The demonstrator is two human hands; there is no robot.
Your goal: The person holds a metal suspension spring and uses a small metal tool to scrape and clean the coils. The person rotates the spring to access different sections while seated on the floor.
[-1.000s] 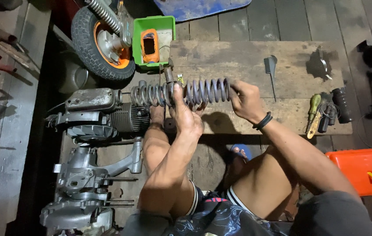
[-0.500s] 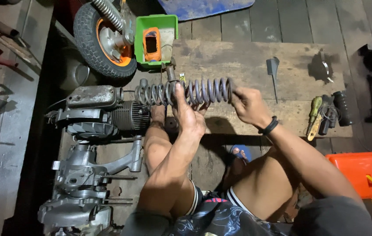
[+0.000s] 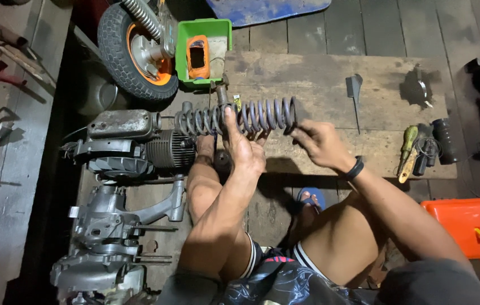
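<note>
Head view | green bin (image 3: pixel 222 34): orange part (image 3: pixel 197 56) inside | spring (image 3: pixel 237 117): dark coil, lying crosswise on board (image 3: pixel 319 73) beside engine (image 3: pixel 132 147) | left hand (image 3: pixel 242 148) fingers curled round mid-coil | right hand (image 3: pixel 319 142) fingertips pinching coil's right end | versus earlier: right hand sits slightly lower.

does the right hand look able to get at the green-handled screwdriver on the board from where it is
Probably yes. The right hand is at the end of the coil spring, and the green-handled screwdriver lies further out on the same wooden board, with only bare wood between them.
</note>
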